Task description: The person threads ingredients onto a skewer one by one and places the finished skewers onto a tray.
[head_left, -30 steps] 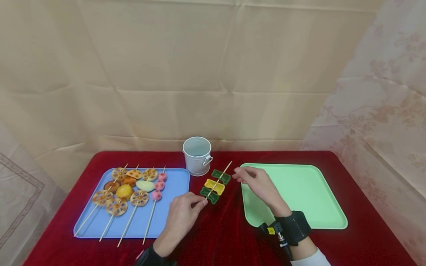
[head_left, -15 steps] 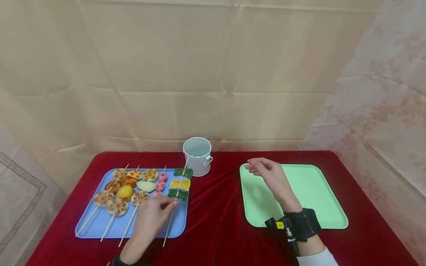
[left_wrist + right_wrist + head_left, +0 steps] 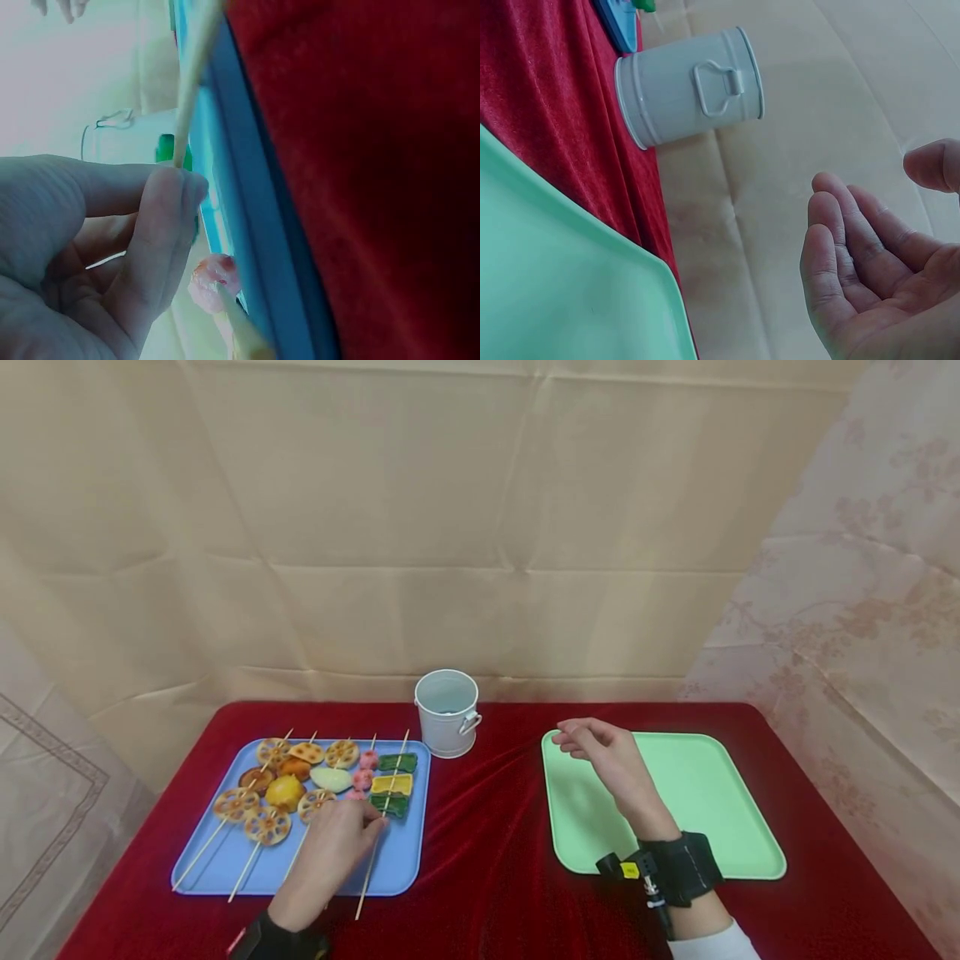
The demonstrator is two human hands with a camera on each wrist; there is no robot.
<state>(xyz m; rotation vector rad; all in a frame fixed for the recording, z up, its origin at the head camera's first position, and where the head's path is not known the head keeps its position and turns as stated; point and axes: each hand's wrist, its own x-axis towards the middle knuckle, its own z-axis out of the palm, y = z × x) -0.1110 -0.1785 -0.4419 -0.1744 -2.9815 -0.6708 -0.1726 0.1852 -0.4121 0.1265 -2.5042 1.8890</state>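
Observation:
My left hand (image 3: 335, 847) pinches the stick of a skewer (image 3: 392, 785) with two green pieces and a yellow one, over the right side of the blue tray (image 3: 408, 868). Just left of it lies a skewer of pink balls (image 3: 362, 779), partly hidden by that hand. In the left wrist view the thumb and fingertips meet on the bare stick (image 3: 193, 82). My right hand (image 3: 611, 760) hovers above the left part of the green tray (image 3: 697, 810). Its fingers (image 3: 825, 255) are relaxed and hold nothing, with the thumb apart.
A small white bucket (image 3: 447, 718) with a side handle stands between the trays at the back. Several skewers with lotus root slices (image 3: 267, 827) and a yellow ball (image 3: 285, 794) fill the blue tray's left part. Red cloth (image 3: 495, 860) covers the table.
The left hand has carried the green and yellow skewer leftward from between the trays to over the blue tray, beside the pink balls. The right hand has drawn back to the right.

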